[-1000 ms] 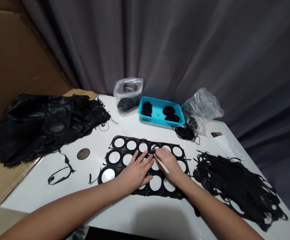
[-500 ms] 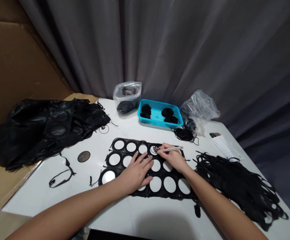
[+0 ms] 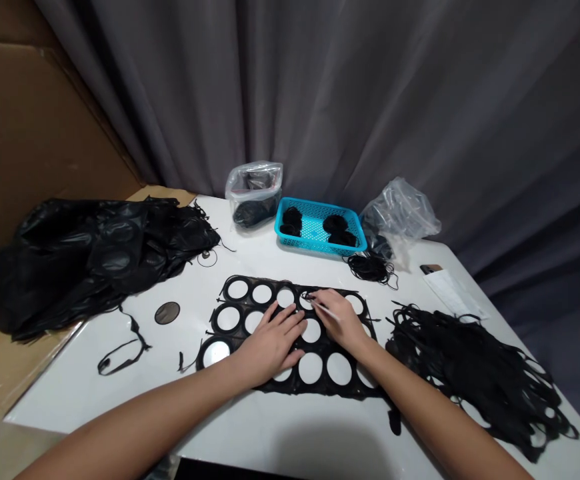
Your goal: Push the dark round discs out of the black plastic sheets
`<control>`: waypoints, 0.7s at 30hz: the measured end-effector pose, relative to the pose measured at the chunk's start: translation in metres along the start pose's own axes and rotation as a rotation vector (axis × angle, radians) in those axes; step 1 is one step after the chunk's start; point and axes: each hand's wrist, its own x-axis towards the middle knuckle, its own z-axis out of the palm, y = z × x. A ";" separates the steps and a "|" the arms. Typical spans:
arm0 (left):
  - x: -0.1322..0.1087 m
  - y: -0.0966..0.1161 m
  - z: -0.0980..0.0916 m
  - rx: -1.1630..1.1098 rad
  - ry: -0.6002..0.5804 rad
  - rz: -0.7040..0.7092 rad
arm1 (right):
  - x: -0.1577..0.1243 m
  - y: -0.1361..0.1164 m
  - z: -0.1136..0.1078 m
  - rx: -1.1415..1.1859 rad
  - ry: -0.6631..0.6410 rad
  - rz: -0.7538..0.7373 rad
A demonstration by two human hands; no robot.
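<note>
Left hand (image 3: pixel 273 345) spread flat, palm down, fingers apart, pressing a black sheet (image 3: pixel 250 292) of round cut-outs onto the white worktop (image 3: pixel 95 400); right hand (image 3: pixel 339 321) half-closed, pinching a thin white stick (image 3: pixel 326 311), its tip at a cut-out's rim near the sheet's upper edge.

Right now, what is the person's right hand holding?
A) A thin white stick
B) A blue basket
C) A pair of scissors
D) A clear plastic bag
A: the right hand pinches the thin white stick between its fingers, just above the black sheet, while the left hand lies flat on that sheet.
</note>
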 end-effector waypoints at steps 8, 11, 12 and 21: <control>0.000 0.002 -0.001 -0.003 -0.019 -0.006 | 0.003 -0.008 -0.009 0.216 -0.106 0.199; 0.000 0.001 0.000 -0.009 -0.010 -0.004 | 0.000 -0.007 -0.006 0.192 -0.098 0.173; 0.000 0.001 0.001 -0.011 -0.011 -0.002 | 0.000 -0.006 -0.005 0.176 -0.095 0.167; 0.000 0.003 0.000 -0.012 -0.022 -0.010 | -0.009 -0.004 0.003 0.005 -0.094 -0.056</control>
